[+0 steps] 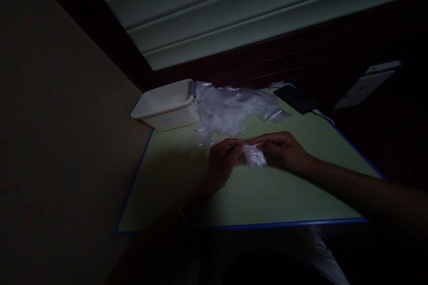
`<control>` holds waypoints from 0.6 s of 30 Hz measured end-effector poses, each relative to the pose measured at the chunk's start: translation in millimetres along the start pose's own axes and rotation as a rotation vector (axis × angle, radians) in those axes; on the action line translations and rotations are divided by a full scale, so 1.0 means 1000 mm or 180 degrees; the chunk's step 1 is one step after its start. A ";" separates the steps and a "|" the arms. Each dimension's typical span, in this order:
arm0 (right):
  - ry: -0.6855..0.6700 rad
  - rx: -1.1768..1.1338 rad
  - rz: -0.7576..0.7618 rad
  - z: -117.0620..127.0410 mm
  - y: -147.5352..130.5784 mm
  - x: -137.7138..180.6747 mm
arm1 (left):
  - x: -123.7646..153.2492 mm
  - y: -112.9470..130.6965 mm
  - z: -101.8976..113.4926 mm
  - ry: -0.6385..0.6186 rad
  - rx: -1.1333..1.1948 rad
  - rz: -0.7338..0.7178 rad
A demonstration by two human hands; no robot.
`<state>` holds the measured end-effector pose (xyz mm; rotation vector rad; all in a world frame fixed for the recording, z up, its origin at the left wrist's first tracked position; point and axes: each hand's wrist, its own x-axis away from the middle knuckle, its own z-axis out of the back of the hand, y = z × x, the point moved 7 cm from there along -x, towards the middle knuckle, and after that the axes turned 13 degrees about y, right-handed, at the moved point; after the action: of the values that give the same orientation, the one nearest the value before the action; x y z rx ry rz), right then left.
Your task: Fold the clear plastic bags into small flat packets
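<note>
Over the middle of a pale green table (267,200), both hands pinch the top edge of a small clear plastic bag (255,157). My left hand (223,160) grips its left corner, thumb and fingers pressed together. At the right corner, my right hand (284,149) is closed in the same way. The bag hangs between them, crinkled and shiny; the dim light hides what is inside it. Just beyond the hands lies a spread pile of similar clear plastic bags (230,104).
A white plastic bin (167,113) stands at the back left, beside the wall (67,120). A dark phone (296,99) lies at the back right. Past the right edge is a pale flat object (366,87). Blue edging runs round the table.
</note>
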<state>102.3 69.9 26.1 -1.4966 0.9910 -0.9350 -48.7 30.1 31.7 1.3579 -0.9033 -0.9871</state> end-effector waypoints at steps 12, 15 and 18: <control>-0.0257 0.0878 0.1191 0.004 -0.027 0.007 | 0.002 -0.014 -0.010 -0.0489 0.0141 0.0296; -0.0324 0.1012 0.1350 0.004 -0.028 0.008 | 0.003 -0.013 -0.008 -0.0450 -0.0006 0.0253; -0.0312 0.0941 0.1114 0.003 -0.024 0.008 | 0.002 -0.009 -0.004 -0.0272 -0.0252 0.0085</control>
<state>110.6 66.3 50.3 -1.0694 0.9582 -0.7126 -44.4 30.2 22.2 1.2420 -0.9343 -1.0562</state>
